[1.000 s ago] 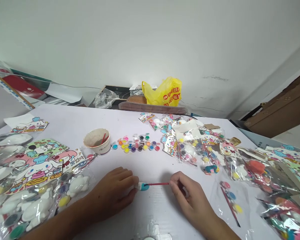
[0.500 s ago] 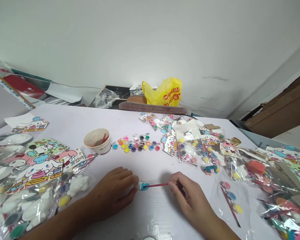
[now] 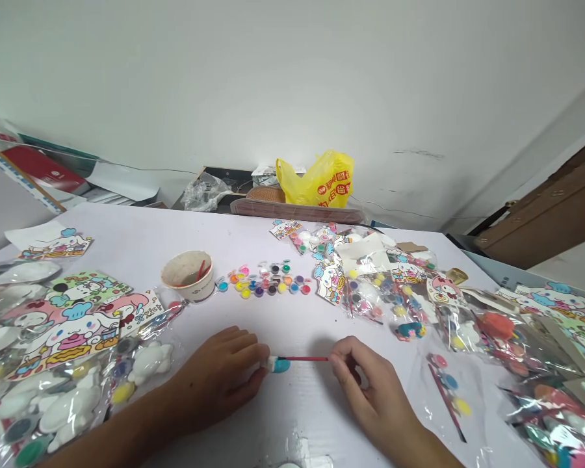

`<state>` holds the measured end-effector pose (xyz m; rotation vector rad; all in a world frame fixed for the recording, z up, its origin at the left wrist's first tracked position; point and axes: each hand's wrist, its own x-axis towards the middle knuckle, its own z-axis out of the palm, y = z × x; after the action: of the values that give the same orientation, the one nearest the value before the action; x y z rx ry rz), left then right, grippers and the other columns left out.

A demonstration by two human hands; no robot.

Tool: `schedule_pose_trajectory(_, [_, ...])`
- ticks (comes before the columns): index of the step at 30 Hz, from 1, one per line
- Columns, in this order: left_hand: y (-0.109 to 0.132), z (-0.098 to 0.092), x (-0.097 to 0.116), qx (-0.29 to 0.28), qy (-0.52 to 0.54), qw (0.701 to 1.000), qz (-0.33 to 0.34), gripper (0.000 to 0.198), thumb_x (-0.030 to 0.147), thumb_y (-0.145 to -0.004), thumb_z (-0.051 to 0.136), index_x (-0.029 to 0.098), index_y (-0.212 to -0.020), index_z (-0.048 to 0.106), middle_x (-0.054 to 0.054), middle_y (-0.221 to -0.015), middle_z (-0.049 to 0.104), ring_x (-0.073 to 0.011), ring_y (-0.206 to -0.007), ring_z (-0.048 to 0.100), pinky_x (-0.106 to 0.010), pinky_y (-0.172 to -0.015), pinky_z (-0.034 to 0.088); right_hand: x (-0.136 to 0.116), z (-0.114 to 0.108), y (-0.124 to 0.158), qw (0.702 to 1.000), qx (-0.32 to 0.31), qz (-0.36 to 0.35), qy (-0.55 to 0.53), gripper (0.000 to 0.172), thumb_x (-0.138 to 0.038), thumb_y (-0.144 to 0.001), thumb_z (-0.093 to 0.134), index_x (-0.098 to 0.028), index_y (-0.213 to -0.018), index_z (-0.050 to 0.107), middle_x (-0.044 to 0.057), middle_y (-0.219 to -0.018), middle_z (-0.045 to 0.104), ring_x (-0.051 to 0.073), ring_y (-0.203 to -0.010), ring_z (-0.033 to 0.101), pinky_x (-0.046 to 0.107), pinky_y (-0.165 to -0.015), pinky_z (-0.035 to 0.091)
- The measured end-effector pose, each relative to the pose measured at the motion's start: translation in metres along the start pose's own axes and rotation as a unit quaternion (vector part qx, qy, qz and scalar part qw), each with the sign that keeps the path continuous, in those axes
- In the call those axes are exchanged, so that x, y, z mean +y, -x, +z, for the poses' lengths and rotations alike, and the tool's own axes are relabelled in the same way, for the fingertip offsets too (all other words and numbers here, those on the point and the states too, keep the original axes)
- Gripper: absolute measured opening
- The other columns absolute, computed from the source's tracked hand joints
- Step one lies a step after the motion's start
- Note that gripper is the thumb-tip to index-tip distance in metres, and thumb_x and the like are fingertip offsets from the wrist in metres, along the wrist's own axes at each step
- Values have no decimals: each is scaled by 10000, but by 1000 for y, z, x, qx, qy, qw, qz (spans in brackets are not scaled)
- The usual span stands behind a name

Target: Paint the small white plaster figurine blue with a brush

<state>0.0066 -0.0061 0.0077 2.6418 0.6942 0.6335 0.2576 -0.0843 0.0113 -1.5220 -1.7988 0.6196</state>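
Our left hand [image 3: 219, 383] lies on the white bench [image 3: 141, 240], its fingers closed over a small figure [image 3: 277, 364] whose blue-painted end sticks out past the fingertips. The figure rests on the bench at the near middle, between our two hands.

Our right hand [image 3: 370, 390] has its grip closed on a red brush [image 3: 305, 359], pinched near the back end between thumb and fingers. The brush lies almost level, and its tip touches the blue part of the figure.

Beyond the hands, a paper cup [image 3: 188, 275] stands to the left with a red stick leaning inside it. Just right of the cup sits a cluster of small paint pots [image 3: 266, 282] in many colours, touching one another in rows.

Clear bags [image 3: 58, 396] with white unpainted figures and paint pots lie at the left, topped by cartoon cards [image 3: 73, 318]. More bags [image 3: 370, 286] of the same kind spread over the right side of the bench. Among them lies a painted figure [image 3: 410, 330] in blue and pink, and nearer us a bag holding a spare brush [image 3: 447, 403] and a few pots.

At the far edge of the bench a yellow bag [image 3: 319, 179] stands against the wall.
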Motion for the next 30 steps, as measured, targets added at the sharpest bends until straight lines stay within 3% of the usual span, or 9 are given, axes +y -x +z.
schedule_pose_trajectory(10, [3, 3, -2, 2, 5, 1000, 2, 121, 135, -939, 412, 198, -924, 514, -10, -743, 554, -173, -661, 464, -284, -596, 309, -2, 0, 0, 999, -24, -31, 6, 224, -269, -989, 415, -217, -780, 475, -20, -657, 515, 122, -562, 478, 213, -497, 380])
schedule_pose_trajectory(16, [2, 2, -2, 0, 4, 1000, 2, 125, 125, -932, 418, 199, -923, 518, -9, -745, 558, -172, -661, 465, -281, -589, 309, 0, -1, -1, 1000, 16, -5, 13, 224, -283, -994, 415, -219, -787, 475, -24, -646, 510, 123, -546, 474, 212, -480, 375])
schedule_pose_trajectory(21, [1, 1, 0, 3, 2, 1000, 4, 128, 121, -925, 416, 196, -910, 518, -5, -726, 552, -169, -644, 458, -281, -581, 308, -2, -2, -1, 999, -4, -41, 11, 225, -258, -985, 412, -217, -772, 470, -15, -652, 522, 125, -558, 488, 215, -502, 403])
schedule_pose_trajectory(27, [2, 3, -1, -4, -1, 1000, -1, 132, 125, -928, 410, 198, -908, 517, -12, -736, 560, -171, -657, 467, -282, -587, 311, -1, -1, -1, 999, 24, -16, 17, 220, -270, -986, 423, -220, -777, 465, -19, -648, 510, 124, -547, 473, 212, -474, 379])
schedule_pose_trajectory(30, [3, 3, -2, 0, 1, 1000, -1, 127, 125, -924, 415, 201, -905, 515, -14, -744, 567, -172, -663, 474, -282, -591, 314, -1, -1, 0, 999, 3, -34, 10, 222, -258, -983, 418, -219, -771, 468, -18, -655, 520, 125, -562, 484, 216, -504, 399])
